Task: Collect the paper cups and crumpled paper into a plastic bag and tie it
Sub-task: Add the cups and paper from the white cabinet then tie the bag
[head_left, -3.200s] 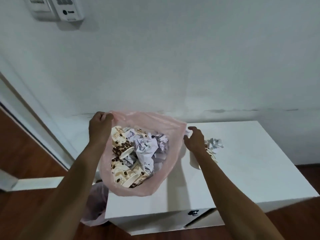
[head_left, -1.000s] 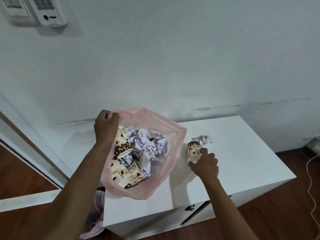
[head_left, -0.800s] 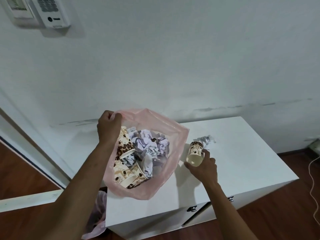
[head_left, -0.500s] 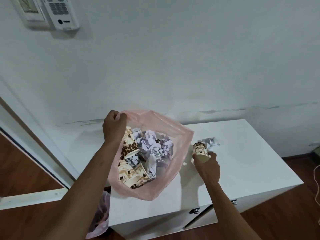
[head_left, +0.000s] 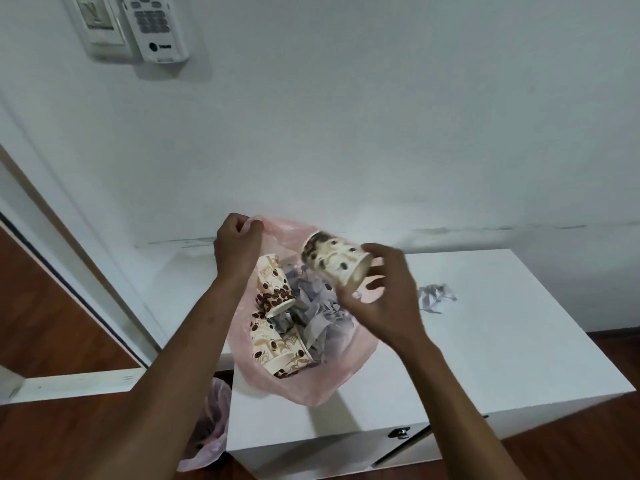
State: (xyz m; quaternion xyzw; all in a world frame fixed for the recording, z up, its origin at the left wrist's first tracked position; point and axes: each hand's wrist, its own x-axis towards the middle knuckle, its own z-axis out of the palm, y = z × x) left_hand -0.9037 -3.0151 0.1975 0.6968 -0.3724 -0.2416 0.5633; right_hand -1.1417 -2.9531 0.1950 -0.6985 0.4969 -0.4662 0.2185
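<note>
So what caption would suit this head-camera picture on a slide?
Left hand holds the pink bag open while right hand carries a paper cup over it.

No lettering is clear enough to read

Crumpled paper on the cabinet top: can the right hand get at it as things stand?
Probably not yet: the right hand is holding a paper cup over the pink plastic bag. The crumpled paper lies unobstructed just beside it.
</note>
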